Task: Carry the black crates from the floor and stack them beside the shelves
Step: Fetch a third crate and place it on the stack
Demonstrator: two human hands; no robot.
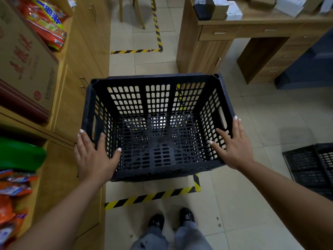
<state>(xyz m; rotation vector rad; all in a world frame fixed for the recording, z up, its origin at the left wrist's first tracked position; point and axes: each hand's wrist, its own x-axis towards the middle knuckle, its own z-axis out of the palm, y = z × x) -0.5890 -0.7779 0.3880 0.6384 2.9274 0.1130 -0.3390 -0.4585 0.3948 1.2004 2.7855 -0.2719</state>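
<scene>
- crate (158,123): black, perforated, open side up, seen from above beside the shelves (59,98), within the floor bay marked by striped tape (153,197); whether it rests on the floor or on another crate beneath cannot be told, though its rim sits high and near the hands.
- left hand (95,157): laid on the near-left rim, fingers straight down the outer wall, thumb inside; the grip is flat and wide, curled round nothing.
- right hand (232,147): laid likewise on the near-right rim, fingers straight along the wall close to the handle slot, thumb inside; also a wide, flat grip.
- reason for the hold (judged): palms on opposite walls steady and square the crate in its bay; neither hand uses a slot, which suggests placing or nudging, not lifting.
- contents: the crate holds nothing; floor tiles show through its mesh bottom.
- second crates (310,168): black, on the floor at right, well apart, apparently nested or stacked; their contents are not visible.
- shelves hold snack packets and a carton (27,65); the bench (252,20) beyond carries small boxes.
</scene>
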